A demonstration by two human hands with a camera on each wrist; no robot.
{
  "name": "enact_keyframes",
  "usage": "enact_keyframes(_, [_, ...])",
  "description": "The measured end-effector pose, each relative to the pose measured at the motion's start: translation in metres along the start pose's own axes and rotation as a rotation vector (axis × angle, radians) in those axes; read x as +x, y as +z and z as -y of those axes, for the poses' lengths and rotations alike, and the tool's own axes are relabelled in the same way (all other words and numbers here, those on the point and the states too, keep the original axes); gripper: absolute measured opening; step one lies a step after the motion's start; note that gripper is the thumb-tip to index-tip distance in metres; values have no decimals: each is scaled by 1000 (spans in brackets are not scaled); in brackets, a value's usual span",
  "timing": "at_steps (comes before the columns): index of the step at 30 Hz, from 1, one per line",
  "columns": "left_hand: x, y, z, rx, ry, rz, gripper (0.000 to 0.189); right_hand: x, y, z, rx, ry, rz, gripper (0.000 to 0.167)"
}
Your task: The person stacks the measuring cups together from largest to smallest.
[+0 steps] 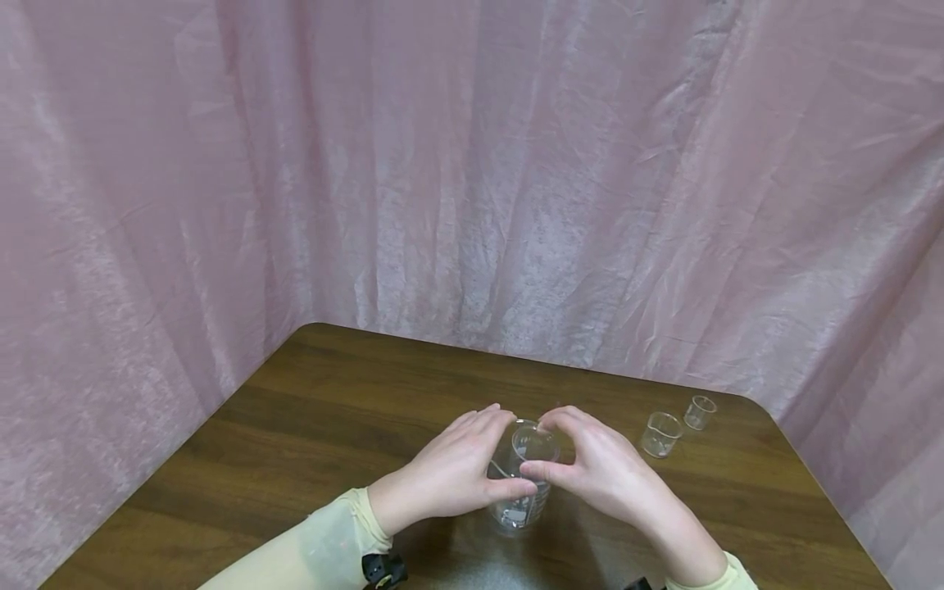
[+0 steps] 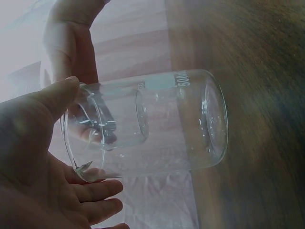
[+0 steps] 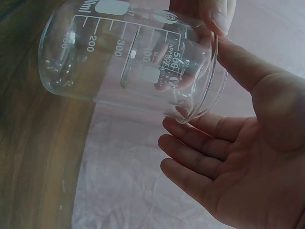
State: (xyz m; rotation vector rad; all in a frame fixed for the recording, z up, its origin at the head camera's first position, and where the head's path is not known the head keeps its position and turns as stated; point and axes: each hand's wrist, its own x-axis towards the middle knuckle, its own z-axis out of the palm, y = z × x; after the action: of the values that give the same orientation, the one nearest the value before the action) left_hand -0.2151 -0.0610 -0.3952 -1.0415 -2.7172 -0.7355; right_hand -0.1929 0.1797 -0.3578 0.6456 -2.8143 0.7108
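On the brown wood-grain table (image 1: 332, 393), a large clear glass graduated beaker (image 2: 190, 143) stands upright, a smaller clear glass beaker (image 1: 537, 447) nested in its mouth. The smaller one's base sits well above the larger's, presumably because the right hand (image 1: 601, 463), thumb and fingers curled part-open, grips its rim. The left hand (image 1: 465, 471), fingers curved wider, holds the outer rim, seemingly for steadiness.

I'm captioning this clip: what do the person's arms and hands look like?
The left hand and right hand are ungloved, with no rings showing. The left sleeve and right sleeve are pale yellow; the left one has a greyish patch near its cuff. A black device shows at the left wrist, part of a black item by the right.
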Motion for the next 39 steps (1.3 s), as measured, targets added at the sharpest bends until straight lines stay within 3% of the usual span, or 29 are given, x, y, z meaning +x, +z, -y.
enact_keyframes(23, [-1,1,2,3,-15,9,83,4,6,-7,40,-19,46,56])
enact_keyframes(39, [0,1,1,10,-18,18,85,11,-5,-2,-50,-108,101,60])
